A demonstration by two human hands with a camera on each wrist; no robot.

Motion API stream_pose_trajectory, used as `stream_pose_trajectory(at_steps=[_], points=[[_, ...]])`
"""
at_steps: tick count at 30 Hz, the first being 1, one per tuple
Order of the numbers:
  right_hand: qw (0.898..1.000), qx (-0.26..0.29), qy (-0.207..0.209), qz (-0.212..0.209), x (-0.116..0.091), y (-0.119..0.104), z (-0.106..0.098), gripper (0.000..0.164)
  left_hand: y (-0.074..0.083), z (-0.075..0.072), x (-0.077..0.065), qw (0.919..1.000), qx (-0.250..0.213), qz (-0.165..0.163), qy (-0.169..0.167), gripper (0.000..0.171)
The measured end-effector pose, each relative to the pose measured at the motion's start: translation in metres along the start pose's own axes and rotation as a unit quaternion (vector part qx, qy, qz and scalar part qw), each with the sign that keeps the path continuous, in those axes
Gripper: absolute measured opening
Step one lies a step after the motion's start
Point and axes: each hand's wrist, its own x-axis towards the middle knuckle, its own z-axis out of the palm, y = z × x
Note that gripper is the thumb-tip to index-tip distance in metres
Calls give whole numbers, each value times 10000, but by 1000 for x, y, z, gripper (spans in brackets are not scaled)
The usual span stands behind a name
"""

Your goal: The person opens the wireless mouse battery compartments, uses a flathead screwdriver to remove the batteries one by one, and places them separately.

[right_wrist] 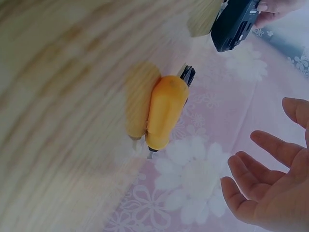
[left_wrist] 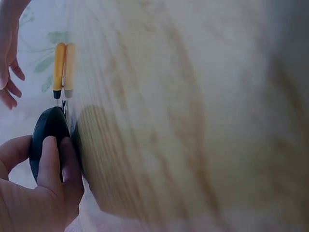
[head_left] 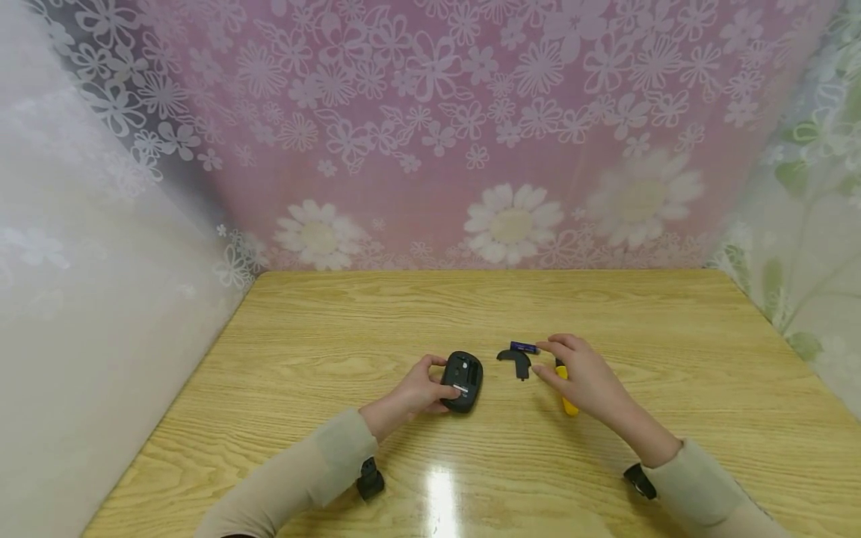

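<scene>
My left hand [head_left: 420, 388] grips a black computer mouse [head_left: 473, 400] that lies underside up, with its battery compartment bare. The left wrist view shows the thumb and fingers around the sides of the mouse [left_wrist: 44, 126]. My right hand [head_left: 584, 373] hovers with its fingers apart and nothing between them. Close to its fingertips lie a blue battery [head_left: 522, 347] and a black battery cover [head_left: 519, 361]. Beneath that hand is a yellow-handled screwdriver [head_left: 569, 403], partly hidden in the head view. The right wrist view shows its handle [right_wrist: 166, 108] on the table, apart from the fingers.
The wood-grain table [head_left: 377, 314] has a glossy, reflecting surface. A pink floral curtain [head_left: 417, 187] hangs along its back edge, with pale hangings at both sides. Each wrist wears a small black camera.
</scene>
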Motion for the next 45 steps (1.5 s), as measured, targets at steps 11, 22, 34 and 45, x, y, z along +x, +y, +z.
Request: stream_pose_trajectory(at_steps=[11,22,34,45], points=[[9982,-549,-68,-214,-3,0,4,60,2,-6,1,9942,1000,309,-266,64],[9977,-605,-9,-310,-3,2,7,65,3,-6,3,9856,1618,418,-267,63],[9973,-706,-186,25,-3,0,6,71,5,-7,1,9869,1544,320,-354,60],[9961,-867,-169,58,-5,-1,7,72,3,-9,2,9860,1606,284,-345,64]])
